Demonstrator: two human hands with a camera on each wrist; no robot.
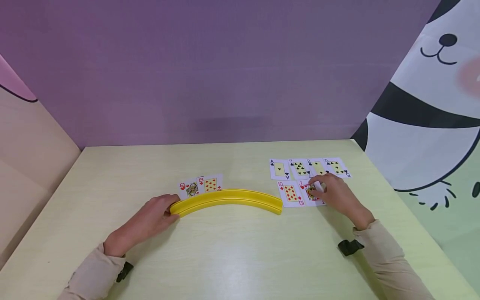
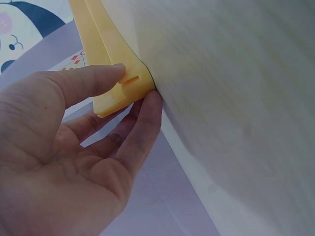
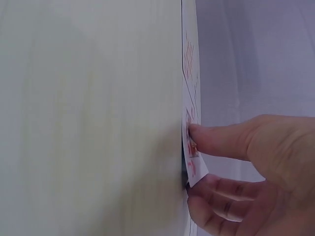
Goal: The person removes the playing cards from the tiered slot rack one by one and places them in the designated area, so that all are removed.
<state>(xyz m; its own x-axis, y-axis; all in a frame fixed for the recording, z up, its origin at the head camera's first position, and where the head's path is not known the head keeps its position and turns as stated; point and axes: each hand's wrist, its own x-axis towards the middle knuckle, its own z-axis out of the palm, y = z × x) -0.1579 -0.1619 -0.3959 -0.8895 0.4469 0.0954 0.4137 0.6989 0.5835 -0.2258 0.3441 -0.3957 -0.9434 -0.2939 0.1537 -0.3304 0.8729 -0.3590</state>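
My left hand (image 1: 155, 214) grips the left end of a curved yellow card holder (image 1: 232, 197), thumb on one face and fingers on the other. Two playing cards, a red queen (image 1: 189, 189) and a diamond card (image 1: 210, 184), show behind the holder's left half, their lower edges hidden by it. At the right, a red jack (image 1: 305, 189) is pinched at its right edge by my right hand (image 1: 335, 193). In the right wrist view, the thumb lies on the jack's face (image 3: 192, 147) and the fingers are at its edge, which bends up off the table.
Left of the jack lies a ten of diamonds (image 1: 290, 193), close to the holder's right end. Behind them is a row of club cards, among them an ace (image 1: 279, 169) and a five (image 1: 337, 167). A purple panel (image 1: 225, 75) stands along the table's (image 1: 232, 258) back edge.
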